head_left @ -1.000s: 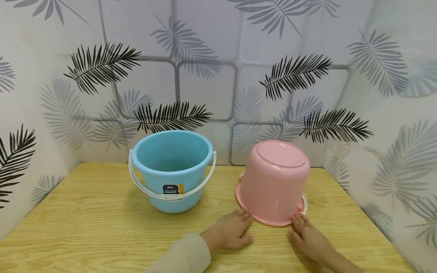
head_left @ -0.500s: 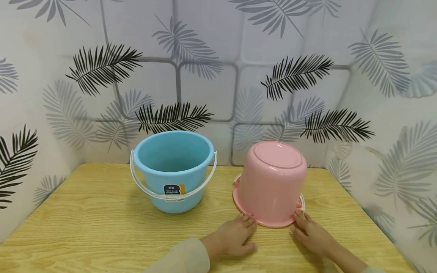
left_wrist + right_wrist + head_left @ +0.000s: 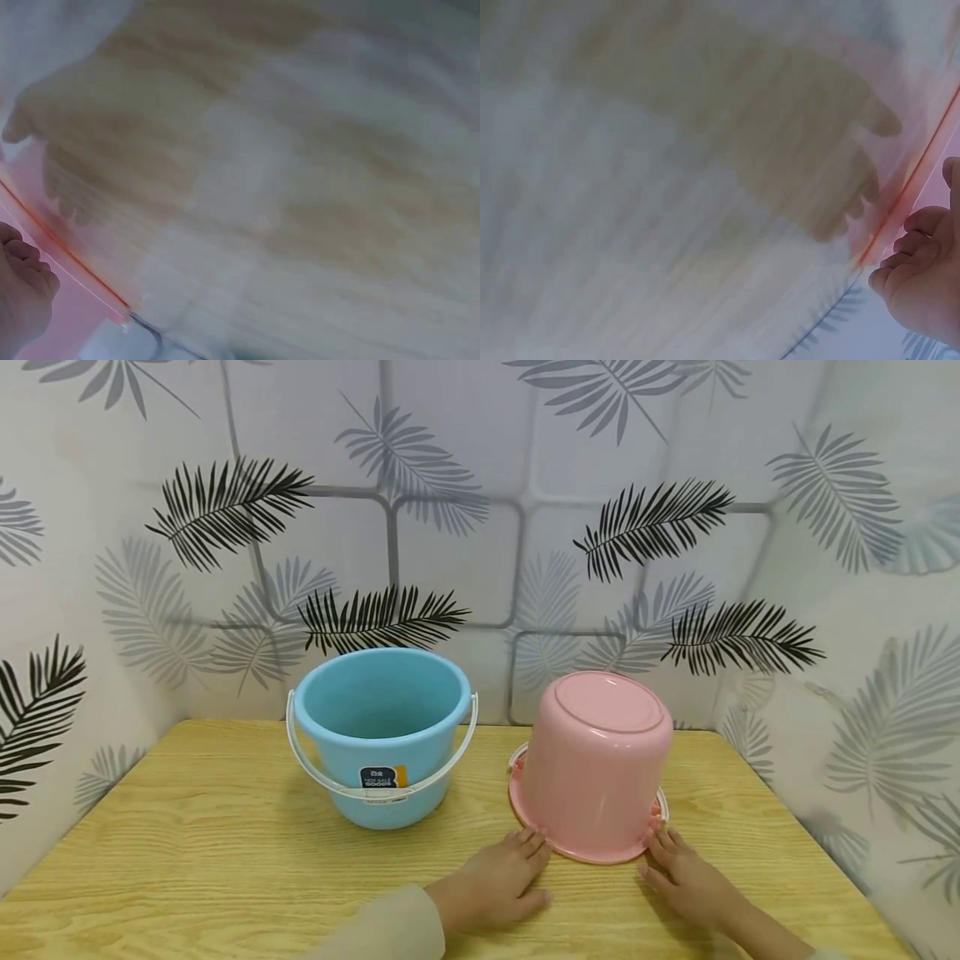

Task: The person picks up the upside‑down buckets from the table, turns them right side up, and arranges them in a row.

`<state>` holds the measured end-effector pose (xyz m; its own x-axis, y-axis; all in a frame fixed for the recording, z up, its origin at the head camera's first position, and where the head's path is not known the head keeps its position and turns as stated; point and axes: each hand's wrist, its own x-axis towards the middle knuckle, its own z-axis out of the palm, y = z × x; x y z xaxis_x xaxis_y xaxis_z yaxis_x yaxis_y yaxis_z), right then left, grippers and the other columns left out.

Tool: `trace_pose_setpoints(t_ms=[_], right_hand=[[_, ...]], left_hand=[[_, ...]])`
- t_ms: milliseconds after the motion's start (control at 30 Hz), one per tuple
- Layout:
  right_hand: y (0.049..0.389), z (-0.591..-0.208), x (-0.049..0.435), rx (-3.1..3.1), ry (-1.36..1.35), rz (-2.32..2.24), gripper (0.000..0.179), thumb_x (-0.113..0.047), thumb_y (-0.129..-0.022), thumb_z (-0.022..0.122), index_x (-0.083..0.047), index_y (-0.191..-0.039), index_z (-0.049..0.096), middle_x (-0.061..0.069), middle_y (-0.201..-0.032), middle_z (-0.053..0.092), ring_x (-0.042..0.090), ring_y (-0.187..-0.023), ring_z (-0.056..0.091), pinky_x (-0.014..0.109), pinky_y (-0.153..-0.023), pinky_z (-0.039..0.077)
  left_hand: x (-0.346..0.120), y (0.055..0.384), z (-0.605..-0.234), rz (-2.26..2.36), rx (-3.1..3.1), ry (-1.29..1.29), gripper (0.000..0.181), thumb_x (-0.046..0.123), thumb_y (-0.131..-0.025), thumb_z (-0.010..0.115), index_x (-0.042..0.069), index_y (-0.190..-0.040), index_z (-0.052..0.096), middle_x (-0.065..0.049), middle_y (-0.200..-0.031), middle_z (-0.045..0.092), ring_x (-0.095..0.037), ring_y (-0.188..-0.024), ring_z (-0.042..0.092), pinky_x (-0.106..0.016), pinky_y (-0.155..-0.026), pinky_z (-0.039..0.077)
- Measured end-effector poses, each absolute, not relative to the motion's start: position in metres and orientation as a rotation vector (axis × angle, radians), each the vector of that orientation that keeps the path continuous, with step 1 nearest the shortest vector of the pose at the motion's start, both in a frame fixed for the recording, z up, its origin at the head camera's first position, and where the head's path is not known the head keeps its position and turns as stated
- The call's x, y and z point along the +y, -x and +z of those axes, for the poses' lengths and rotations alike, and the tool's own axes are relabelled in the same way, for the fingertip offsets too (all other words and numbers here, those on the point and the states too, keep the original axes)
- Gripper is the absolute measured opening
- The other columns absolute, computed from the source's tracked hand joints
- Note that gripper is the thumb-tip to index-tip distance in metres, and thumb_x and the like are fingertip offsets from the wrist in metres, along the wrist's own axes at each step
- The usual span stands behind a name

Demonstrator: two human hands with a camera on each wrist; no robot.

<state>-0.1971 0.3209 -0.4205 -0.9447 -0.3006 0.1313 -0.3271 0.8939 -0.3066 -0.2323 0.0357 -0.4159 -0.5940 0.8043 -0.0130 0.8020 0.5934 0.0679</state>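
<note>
A pink bucket [image 3: 600,768] stands upside down on the wooden table, its base up and its rim on the tabletop. Its white handle [image 3: 662,805] shows beside the rim. At the rim's near left side lies my left hand [image 3: 491,881], fingers extended, the tips at the rim's edge; whether they touch is unclear. My right hand [image 3: 693,883] rests its fingertips on the near right of the rim, close to the handle. Both wrist views show the hands [image 3: 24,292] beside the pink rim over a glossy tabletop with reflections.
To the left, a light blue bucket [image 3: 397,777] stands upright with its white handle [image 3: 300,752] hanging in front. The wooden table [image 3: 187,843] meets a leaf-patterned wall [image 3: 480,560] at the back.
The pink bucket has shifted slightly left and nearer to me. My left hand moved a little right, then back left. My right hand has stayed by the rim, with only a small shift.
</note>
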Motion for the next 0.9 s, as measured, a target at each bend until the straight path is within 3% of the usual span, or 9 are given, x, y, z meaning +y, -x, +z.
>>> trace_pose_setpoints(t_ms=[433,900], right_hand=[[0.180,-0.420,0.305,-3.053,-0.550,0.573,0.063,-0.031,-0.094,0.052,0.016,-0.134,0.036,0.038,-0.141,0.029,0.057,-0.130,0.023,0.064,-0.102,0.027],[0.183,-0.416,0.319,-3.012,-0.592,0.507,0.056,-0.028,-0.091,0.057,0.013,-0.127,0.048,0.036,-0.134,0.041,0.058,-0.124,0.033,0.063,-0.097,0.034]], left_hand=[[0.030,0.252,-0.420,0.124,2.837,-1.203,0.066,0.049,-0.097,0.033,0.005,-0.145,0.029,-0.011,-0.153,0.023,-0.025,-0.143,0.020,-0.034,-0.117,0.019],[0.030,0.235,-0.418,0.133,2.825,-1.281,0.064,0.046,-0.096,0.035,0.003,-0.143,0.033,-0.014,-0.150,0.031,-0.027,-0.141,0.026,-0.035,-0.115,0.024]])
